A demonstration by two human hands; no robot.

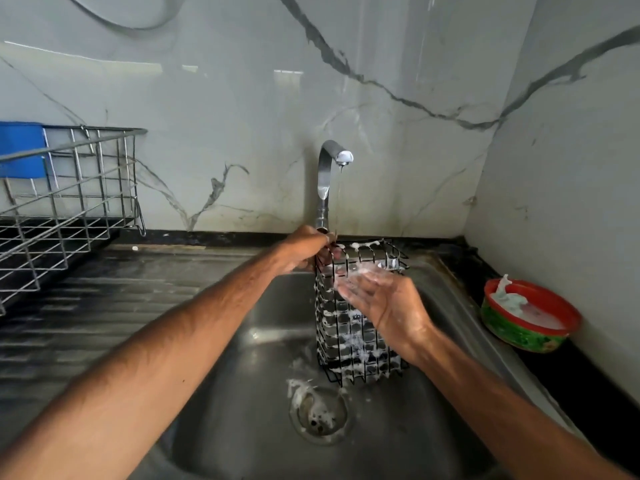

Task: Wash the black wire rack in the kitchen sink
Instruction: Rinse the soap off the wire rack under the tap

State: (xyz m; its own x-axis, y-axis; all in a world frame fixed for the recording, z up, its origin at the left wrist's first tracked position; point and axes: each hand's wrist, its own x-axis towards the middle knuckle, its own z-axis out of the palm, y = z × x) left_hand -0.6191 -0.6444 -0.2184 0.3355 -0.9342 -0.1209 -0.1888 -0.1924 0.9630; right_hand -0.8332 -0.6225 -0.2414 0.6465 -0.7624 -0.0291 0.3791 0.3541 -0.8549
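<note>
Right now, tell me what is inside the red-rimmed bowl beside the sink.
The red-rimmed bowl holds pale soapy liquid and a pale scrubbing piece standing up at its left side. The bottom is covered by the suds, so anything beneath cannot be seen.

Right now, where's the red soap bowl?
Head view, right side: the soap bowl sits on the dark counter beside the sink, near the side wall, right of the soapy wire rack.

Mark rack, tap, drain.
rack (349, 344), head view, soapy front mesh.
tap (323, 181), head view, upright neck.
drain (318, 414), head view, strainer centre.
</note>
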